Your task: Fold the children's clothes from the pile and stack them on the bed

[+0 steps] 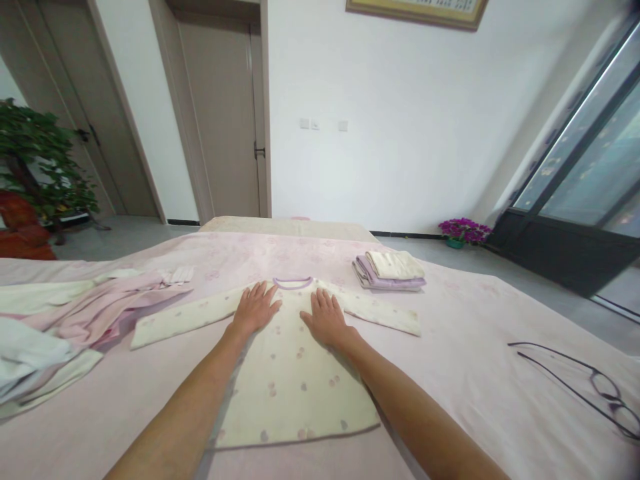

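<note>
A cream long-sleeved shirt (295, 380) with small printed motifs and a lilac neckband lies spread flat, its sleeves stretched out to both sides. My left hand (256, 308) rests flat on its left shoulder, fingers extended. On the opposite shoulder, my right hand (325, 319) lies palm down with the fingers apart. The neckline shows between and just beyond the two hands. Parts of the shirt's side edges are hidden under my forearms.
Loose pink and white clothes (95, 307) lie heaped at the left on the pink bedsheet (450, 387). Beyond the right sleeve sits a stack of folded clothes (393, 270). Black-framed glasses (595, 387) lie at the right. A purple flower pot (455, 243) stands on the floor.
</note>
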### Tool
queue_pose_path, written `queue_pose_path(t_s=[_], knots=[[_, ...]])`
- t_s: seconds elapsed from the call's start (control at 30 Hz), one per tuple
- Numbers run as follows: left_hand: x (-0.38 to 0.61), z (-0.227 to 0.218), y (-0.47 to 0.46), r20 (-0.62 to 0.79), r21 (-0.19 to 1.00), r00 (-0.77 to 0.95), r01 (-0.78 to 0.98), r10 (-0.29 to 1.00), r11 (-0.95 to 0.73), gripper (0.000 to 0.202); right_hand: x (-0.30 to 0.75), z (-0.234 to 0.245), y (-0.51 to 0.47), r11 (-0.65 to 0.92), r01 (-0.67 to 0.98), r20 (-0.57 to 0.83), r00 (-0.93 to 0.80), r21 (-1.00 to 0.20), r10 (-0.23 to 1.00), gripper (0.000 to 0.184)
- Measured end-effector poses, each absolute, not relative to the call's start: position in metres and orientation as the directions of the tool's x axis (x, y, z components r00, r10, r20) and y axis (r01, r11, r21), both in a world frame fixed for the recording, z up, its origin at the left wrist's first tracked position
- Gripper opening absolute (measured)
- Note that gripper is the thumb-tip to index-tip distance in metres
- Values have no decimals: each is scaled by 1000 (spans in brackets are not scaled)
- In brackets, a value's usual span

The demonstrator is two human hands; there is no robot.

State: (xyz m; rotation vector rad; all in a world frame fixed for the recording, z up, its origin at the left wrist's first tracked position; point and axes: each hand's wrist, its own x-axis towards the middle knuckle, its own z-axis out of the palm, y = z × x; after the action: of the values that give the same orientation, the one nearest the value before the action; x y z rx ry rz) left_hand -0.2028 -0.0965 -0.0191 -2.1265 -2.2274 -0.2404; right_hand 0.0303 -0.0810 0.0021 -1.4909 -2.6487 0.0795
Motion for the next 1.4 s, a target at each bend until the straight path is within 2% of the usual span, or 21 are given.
queue_pose_path(t_s=[0.37, 0.5, 0.77, 0.83, 0.93, 1.03, 1.13, 1.23, 1.4], knots=[[-202, -17, -97, 127, 98, -54, 994, 990, 41, 63, 25, -6, -17, 374, 917, -40, -383, -141, 923, 82], [-202, -17, -97, 139, 95, -54, 995, 989, 41, 63, 31, -6, 6, 365, 919, -81, -379, -149, 922, 76], [-202, -16, -98, 146, 100, -56, 994, 988, 41, 63, 38, -8, 17, 376, 917, -77, -387, -133, 919, 72], [-202, -15, -99, 141, 101, -57, 994, 988, 43, 63, 36, -7, 12, 380, 919, -45, -386, -101, 921, 71], [-202, -15, -99, 137, 105, -54, 994, 989, 39, 63, 31, -4, 1, 377, 926, 72, -375, -26, 924, 68], [-202, -16, -99, 148, 103, -54, 994, 987, 38, 63, 28, -4, -10, 443, 897, 163, -438, 6, 884, 65], [-202, -17, -99, 159, 95, -49, 995, 986, 34, 62, 35, -4, -13, 488, 872, 112, -481, -44, 869, 65], [-201, -15, -100, 154, 93, -51, 995, 987, 37, 62, 54, -2, -8, 432, 897, 6, -433, -89, 901, 68], [-201, -13, -101, 147, 96, -52, 995, 988, 38, 63, 103, 3, -3, 361, 931, -63, -364, -59, 929, 61]])
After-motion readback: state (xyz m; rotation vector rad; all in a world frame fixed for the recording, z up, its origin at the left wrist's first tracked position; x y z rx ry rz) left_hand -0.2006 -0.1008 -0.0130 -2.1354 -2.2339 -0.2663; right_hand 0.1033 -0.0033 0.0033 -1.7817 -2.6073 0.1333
